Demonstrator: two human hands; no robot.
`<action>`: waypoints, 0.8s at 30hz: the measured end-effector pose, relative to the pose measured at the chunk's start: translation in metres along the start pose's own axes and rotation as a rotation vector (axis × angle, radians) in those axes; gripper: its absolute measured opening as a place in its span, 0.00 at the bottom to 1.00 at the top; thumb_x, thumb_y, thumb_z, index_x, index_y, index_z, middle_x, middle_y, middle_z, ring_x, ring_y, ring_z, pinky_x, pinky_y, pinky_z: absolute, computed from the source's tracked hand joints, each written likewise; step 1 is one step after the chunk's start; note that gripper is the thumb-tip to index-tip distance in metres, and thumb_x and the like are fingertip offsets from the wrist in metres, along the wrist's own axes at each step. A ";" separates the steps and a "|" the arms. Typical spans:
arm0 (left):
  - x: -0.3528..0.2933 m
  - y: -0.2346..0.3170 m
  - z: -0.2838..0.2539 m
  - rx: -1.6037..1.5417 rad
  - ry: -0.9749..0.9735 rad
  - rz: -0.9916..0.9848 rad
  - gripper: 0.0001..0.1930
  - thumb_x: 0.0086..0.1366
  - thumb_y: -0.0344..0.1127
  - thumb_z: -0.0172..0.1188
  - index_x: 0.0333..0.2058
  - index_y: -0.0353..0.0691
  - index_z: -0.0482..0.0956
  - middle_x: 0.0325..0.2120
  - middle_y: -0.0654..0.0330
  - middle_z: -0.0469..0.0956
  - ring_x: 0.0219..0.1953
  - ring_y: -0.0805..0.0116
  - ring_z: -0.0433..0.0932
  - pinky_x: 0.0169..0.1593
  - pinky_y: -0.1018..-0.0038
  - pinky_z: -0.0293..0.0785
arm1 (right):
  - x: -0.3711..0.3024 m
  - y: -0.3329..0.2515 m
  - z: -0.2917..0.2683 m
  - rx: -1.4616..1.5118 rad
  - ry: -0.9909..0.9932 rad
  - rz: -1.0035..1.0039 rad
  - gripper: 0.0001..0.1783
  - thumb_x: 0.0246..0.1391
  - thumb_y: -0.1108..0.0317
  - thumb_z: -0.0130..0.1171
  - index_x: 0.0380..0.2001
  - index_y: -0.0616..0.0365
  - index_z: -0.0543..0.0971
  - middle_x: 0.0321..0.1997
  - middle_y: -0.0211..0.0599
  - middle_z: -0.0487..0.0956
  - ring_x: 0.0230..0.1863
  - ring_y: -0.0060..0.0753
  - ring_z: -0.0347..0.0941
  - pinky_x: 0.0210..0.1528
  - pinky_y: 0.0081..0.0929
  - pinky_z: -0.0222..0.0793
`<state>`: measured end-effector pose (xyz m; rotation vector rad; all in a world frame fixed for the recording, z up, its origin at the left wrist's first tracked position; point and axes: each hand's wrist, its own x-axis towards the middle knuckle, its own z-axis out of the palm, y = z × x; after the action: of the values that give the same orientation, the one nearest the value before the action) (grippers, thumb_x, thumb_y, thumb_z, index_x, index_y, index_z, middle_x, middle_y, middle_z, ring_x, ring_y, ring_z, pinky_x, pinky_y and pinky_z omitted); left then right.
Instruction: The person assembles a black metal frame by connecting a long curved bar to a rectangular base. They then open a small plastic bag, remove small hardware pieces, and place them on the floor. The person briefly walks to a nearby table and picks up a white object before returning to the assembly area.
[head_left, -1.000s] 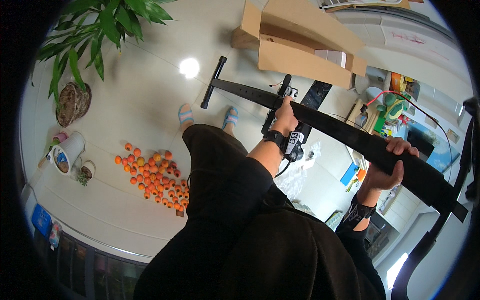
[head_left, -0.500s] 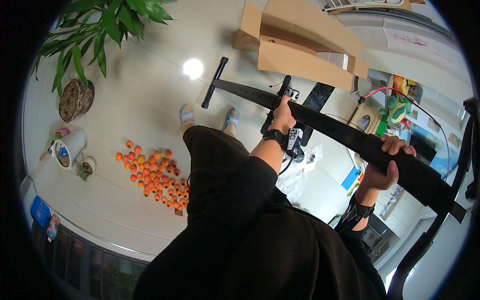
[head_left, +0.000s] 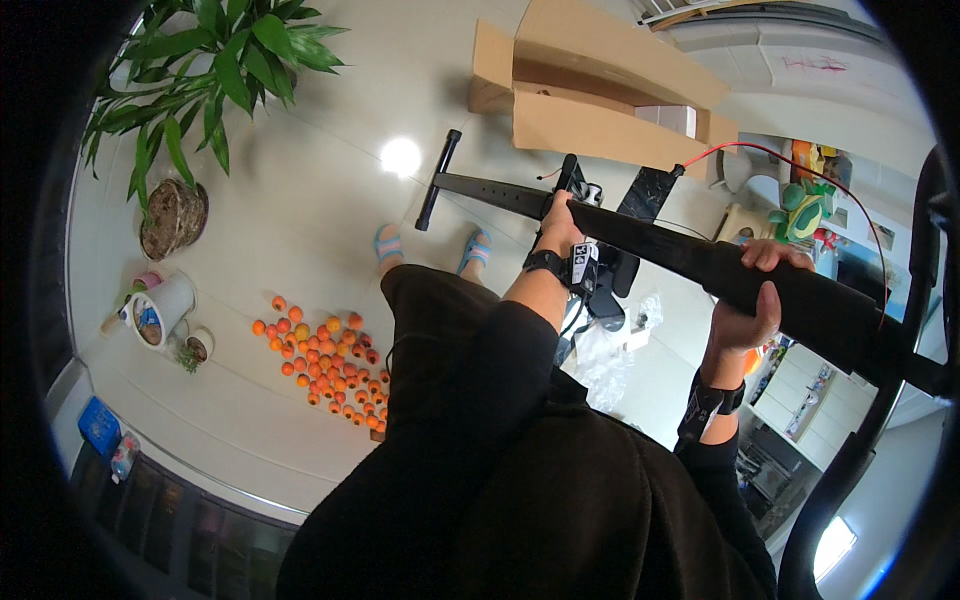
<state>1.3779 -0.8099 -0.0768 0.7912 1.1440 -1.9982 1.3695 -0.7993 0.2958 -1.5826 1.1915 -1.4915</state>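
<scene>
A long black metal frame (head_left: 655, 243), seemingly from an exercise machine, slants down from the right toward a crossbar foot (head_left: 438, 180) at the floor. My left hand (head_left: 563, 222) is closed round its middle, near black fittings and a black pad (head_left: 606, 300) below it. Farther up, my right hand (head_left: 752, 300) grips the thicker part from beneath, thumb on the near side and fingers over the far side. A curved black bar (head_left: 868, 440) joins the upper end at the far right. From the frame rises a red cable (head_left: 770, 146).
An open cardboard box (head_left: 590, 125) lies behind the frame. Many orange fruits (head_left: 325, 362) are spread on the floor at left, near my sandalled feet (head_left: 474, 252). Potted plants (head_left: 172, 225) stand farther left. Clear plastic wrapping (head_left: 605, 375) lies under the frame.
Both hands keep their grip on the frame. Its upper end sits slightly lower and to the left in view, while the floor things have shifted right and down with the head's motion.
</scene>
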 end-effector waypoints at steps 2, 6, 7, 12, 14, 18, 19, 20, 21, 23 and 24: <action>0.003 0.002 -0.001 -0.027 -0.005 0.008 0.20 0.47 0.45 0.65 0.34 0.39 0.73 0.34 0.59 0.74 0.33 0.61 0.75 0.39 0.64 0.75 | 0.001 0.001 0.000 0.013 -0.007 -0.001 0.23 0.39 0.63 0.58 0.42 0.52 0.66 0.30 0.33 0.67 0.33 0.31 0.65 0.45 0.32 0.61; -0.002 0.002 0.003 -0.028 0.034 0.009 0.21 0.48 0.43 0.64 0.38 0.39 0.72 0.35 0.57 0.74 0.35 0.58 0.75 0.39 0.59 0.76 | 0.002 0.003 -0.002 0.026 0.008 0.000 0.22 0.40 0.64 0.58 0.42 0.53 0.65 0.29 0.34 0.67 0.32 0.31 0.65 0.44 0.33 0.62; -0.006 0.003 0.004 -0.019 0.034 0.023 0.22 0.47 0.43 0.65 0.39 0.39 0.71 0.35 0.57 0.74 0.35 0.58 0.75 0.39 0.59 0.76 | 0.000 0.004 -0.002 0.030 0.006 -0.016 0.22 0.41 0.65 0.58 0.42 0.53 0.65 0.29 0.35 0.67 0.32 0.31 0.65 0.44 0.34 0.63; -0.025 0.000 0.012 -0.011 0.058 0.036 0.21 0.50 0.45 0.64 0.39 0.40 0.70 0.36 0.57 0.75 0.35 0.57 0.76 0.40 0.55 0.76 | -0.005 0.006 -0.015 0.007 -0.012 -0.002 0.23 0.41 0.63 0.57 0.43 0.51 0.65 0.31 0.34 0.66 0.34 0.31 0.63 0.47 0.33 0.60; -0.028 -0.006 0.014 -0.020 0.045 0.043 0.20 0.51 0.45 0.62 0.39 0.41 0.70 0.35 0.58 0.75 0.35 0.57 0.76 0.40 0.53 0.75 | -0.005 0.009 -0.023 0.035 0.004 0.002 0.23 0.40 0.63 0.57 0.42 0.52 0.64 0.31 0.35 0.66 0.34 0.32 0.63 0.47 0.34 0.60; -0.023 -0.020 0.017 -0.032 0.005 0.027 0.18 0.53 0.46 0.60 0.37 0.41 0.71 0.35 0.58 0.75 0.34 0.56 0.76 0.39 0.54 0.75 | -0.005 0.014 -0.042 0.060 0.041 0.025 0.23 0.41 0.65 0.59 0.42 0.54 0.64 0.31 0.36 0.67 0.33 0.33 0.65 0.46 0.36 0.62; -0.020 -0.023 0.018 -0.023 0.107 0.054 0.19 0.52 0.46 0.61 0.36 0.40 0.72 0.35 0.57 0.75 0.34 0.56 0.76 0.40 0.54 0.75 | -0.005 0.015 -0.046 0.053 0.048 0.032 0.23 0.41 0.65 0.59 0.42 0.54 0.64 0.31 0.36 0.67 0.33 0.33 0.65 0.47 0.37 0.62; -0.017 -0.023 0.017 0.015 0.048 0.049 0.18 0.50 0.46 0.62 0.35 0.40 0.73 0.34 0.57 0.76 0.34 0.56 0.77 0.41 0.53 0.75 | -0.006 0.015 -0.050 0.047 0.043 0.030 0.23 0.41 0.65 0.59 0.42 0.54 0.64 0.31 0.37 0.67 0.34 0.34 0.65 0.47 0.37 0.63; -0.015 -0.024 0.016 0.030 0.056 0.031 0.18 0.49 0.46 0.62 0.35 0.41 0.73 0.34 0.57 0.76 0.34 0.56 0.77 0.41 0.53 0.75 | -0.007 0.017 -0.053 0.052 0.047 0.024 0.23 0.42 0.65 0.59 0.43 0.54 0.64 0.32 0.37 0.68 0.34 0.34 0.66 0.47 0.38 0.63; -0.012 -0.021 0.017 0.092 0.121 0.048 0.18 0.49 0.48 0.61 0.33 0.43 0.73 0.32 0.57 0.76 0.34 0.56 0.76 0.41 0.54 0.75 | -0.007 0.019 -0.057 0.069 0.040 0.019 0.24 0.43 0.66 0.60 0.43 0.55 0.64 0.33 0.38 0.69 0.35 0.34 0.66 0.47 0.38 0.63; -0.012 -0.020 0.015 0.132 0.051 -0.020 0.17 0.51 0.49 0.59 0.32 0.44 0.74 0.32 0.58 0.76 0.33 0.56 0.77 0.41 0.54 0.75 | -0.008 0.019 -0.058 0.078 0.034 0.021 0.24 0.43 0.66 0.61 0.43 0.55 0.64 0.33 0.38 0.69 0.35 0.34 0.66 0.47 0.38 0.64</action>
<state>1.3667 -0.8127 -0.0519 0.9054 1.0601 -2.0979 1.3098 -0.7917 0.2833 -1.4945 1.1504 -1.5385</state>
